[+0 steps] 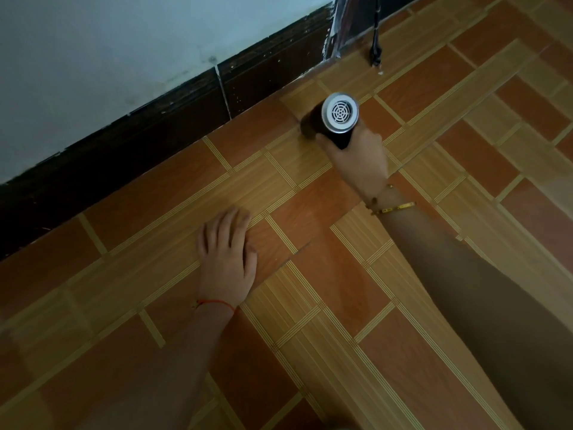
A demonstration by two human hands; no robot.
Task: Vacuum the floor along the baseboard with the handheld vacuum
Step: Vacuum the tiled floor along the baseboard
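The handheld vacuum [336, 119] sits in the right hand [359, 159], whose fingers are wrapped around its dark barrel, the silver vented end cap turned up toward the camera and the nose angled down at the floor [341, 274] beyond the knuckles. The nozzle tip itself is hidden behind the body, so whether it touches the tile cannot be told. The left hand [228, 259] lies flat and open on the floor, nearer the body and to the left of the right hand, bracing the lean.

Beyond both hands runs the dark baseboard [173, 125] under a pale wall [93, 57]. The vacuum is near it but not against it; a strip of tile shows between.

To do this pass well, I would judge the nose should be brought into the seam where tile meets baseboard and drawn slowly along it, keeping the tilt low and steady. Further along, past the right hand, a black cord [375, 41] hangs to the floor; steer the nozzle clear of its end.
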